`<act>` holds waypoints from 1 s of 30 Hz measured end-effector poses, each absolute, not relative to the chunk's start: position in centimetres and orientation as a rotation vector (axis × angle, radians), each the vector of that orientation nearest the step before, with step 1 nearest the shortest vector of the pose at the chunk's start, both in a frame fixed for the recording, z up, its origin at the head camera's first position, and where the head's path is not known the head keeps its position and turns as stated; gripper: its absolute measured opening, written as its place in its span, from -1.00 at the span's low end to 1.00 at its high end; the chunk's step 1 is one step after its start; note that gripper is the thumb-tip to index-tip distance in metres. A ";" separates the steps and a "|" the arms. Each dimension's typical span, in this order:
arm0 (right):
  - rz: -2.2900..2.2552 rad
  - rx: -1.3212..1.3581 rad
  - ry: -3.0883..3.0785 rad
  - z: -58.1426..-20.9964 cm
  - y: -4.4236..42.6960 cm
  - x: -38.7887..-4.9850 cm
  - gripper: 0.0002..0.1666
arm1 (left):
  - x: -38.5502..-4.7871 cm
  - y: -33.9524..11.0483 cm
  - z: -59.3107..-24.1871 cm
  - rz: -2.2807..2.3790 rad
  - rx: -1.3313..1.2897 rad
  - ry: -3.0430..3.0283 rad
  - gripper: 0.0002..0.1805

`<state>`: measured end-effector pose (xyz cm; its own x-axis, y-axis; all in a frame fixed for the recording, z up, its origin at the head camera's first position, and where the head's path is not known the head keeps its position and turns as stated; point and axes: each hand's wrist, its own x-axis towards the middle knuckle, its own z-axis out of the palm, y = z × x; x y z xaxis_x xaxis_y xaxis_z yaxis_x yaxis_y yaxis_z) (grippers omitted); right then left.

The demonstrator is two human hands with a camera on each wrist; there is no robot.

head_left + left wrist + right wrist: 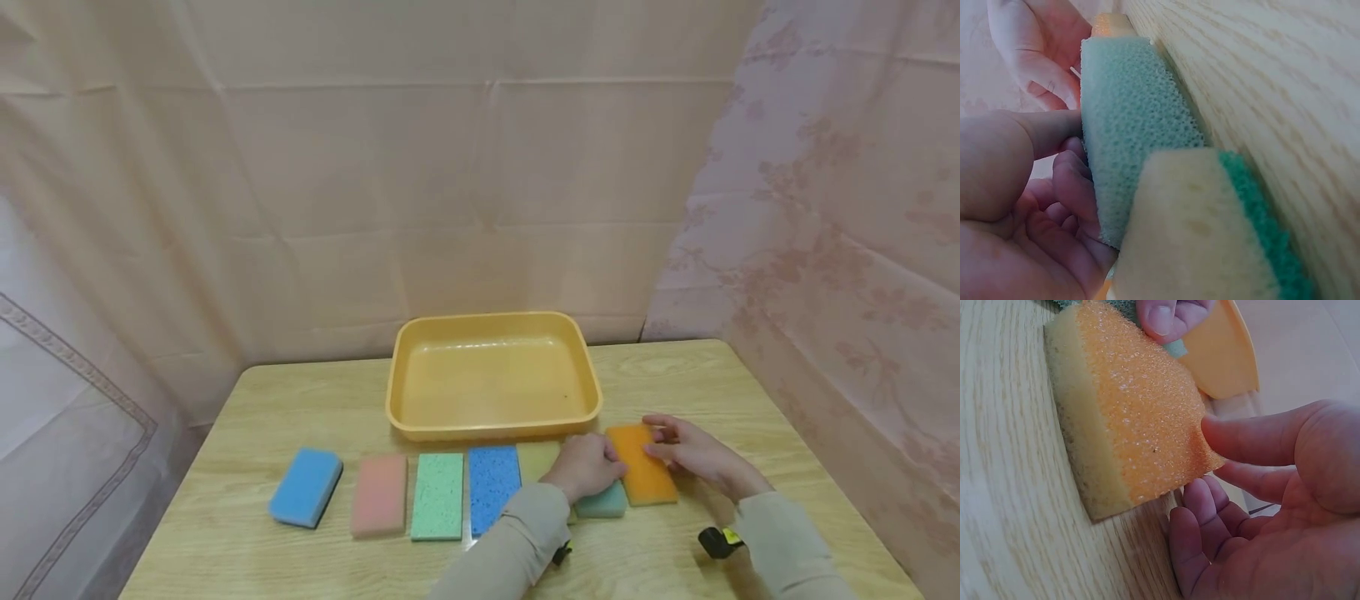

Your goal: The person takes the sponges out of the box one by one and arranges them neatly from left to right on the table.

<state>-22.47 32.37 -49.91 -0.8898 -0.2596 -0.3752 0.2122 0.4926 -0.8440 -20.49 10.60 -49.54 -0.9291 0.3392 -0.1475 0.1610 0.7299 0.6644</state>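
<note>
In the head view, my left hand point(587, 467) reaches over a teal sponge point(602, 502), curled fingers and thumb at its upper edges. The left wrist view shows that sponge's porous side point(1138, 119), and the fingertips are partly hidden behind it. My right hand point(701, 454) pinches the right edge of an orange-topped sponge point(641, 467); its thumb dents the orange surface point(1147, 419) in the right wrist view. The orange sponge lies just right of the teal one. A yellowish sponge point(536, 462) with a green layer below point(1260, 219) sits left of the teal sponge, partly covered by my left arm.
Farther left lie a speckled blue sponge point(493, 483), a mint green one point(437, 497), a pink one point(379, 496) and a tilted light blue one point(306, 487). A yellow tray point(495, 433) stands behind the row on the wooden table point(315, 404). Curtains point(480, 208) hang behind.
</note>
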 end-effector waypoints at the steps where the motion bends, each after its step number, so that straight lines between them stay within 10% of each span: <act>1: -1.380 -0.034 2.285 -49.9 32.4 -22.4 -0.21 | -20.5 10.6 -49.6 0.994 0.393 2.676 -0.86; 30: -1.350 0.007 2.343 -50.0 32.0 -22.5 -0.24 | -20.1 10.7 -49.7 0.975 0.442 2.734 -0.87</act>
<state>-22.48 32.00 -50.04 -0.9056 -0.2075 -0.3700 0.2160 0.5251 -0.8232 -20.09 10.66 -49.72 -0.9340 0.3453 -0.0913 0.2097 0.7370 0.6426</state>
